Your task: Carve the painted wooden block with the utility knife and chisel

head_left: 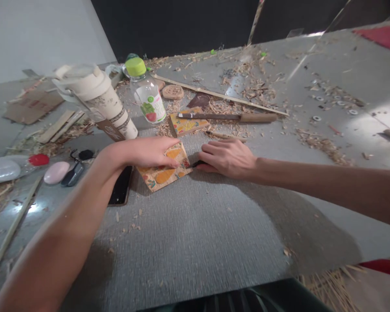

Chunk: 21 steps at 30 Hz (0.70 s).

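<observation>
My left hand [146, 151] lies flat, fingers stretched out, pressing on a square wooden tile [164, 173] painted with orange fruit shapes. The tile rests on a grey textured mat [195, 225]. My right hand [227, 158] sits just right of the tile, fingers curled round a small dark tool [199, 164] whose tip touches the tile's right edge. What kind of tool it is I cannot make out.
A second painted tile [188, 123] with a wooden-handled knife [234, 116] across it lies behind. A cream tumbler [99, 102] and a clear bottle with a green cap [146, 93] stand at the back left. A phone [121, 186], keys and wood shavings lie around.
</observation>
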### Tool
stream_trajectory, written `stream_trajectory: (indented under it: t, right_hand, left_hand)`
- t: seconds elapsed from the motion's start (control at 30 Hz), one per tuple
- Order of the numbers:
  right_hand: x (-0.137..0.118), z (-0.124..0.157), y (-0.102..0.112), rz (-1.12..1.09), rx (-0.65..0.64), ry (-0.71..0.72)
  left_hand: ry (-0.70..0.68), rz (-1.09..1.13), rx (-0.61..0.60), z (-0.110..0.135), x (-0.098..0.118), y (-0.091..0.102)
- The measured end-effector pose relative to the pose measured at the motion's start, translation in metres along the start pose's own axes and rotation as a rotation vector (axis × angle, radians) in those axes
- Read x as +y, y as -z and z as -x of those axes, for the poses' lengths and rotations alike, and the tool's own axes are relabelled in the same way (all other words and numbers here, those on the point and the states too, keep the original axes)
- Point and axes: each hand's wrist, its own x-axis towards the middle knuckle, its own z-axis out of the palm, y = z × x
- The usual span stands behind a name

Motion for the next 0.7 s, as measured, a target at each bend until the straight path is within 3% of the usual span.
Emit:
stream_trajectory:
  t: [0.47, 0.7]
  right_hand:
    - [0.0074, -0.0072, 0.0026, -0.024, -0.159, 0.100]
    - [0.0080, -0.0085, 0.0028, -0.010, -0.179, 0.136]
  left_hand:
    - [-0.021, -0.038, -0.020, 0.0011, 0.0040, 0.0037]
    - [-0.039, -0.049, -0.017, 0.0034, 0.0057, 0.0046]
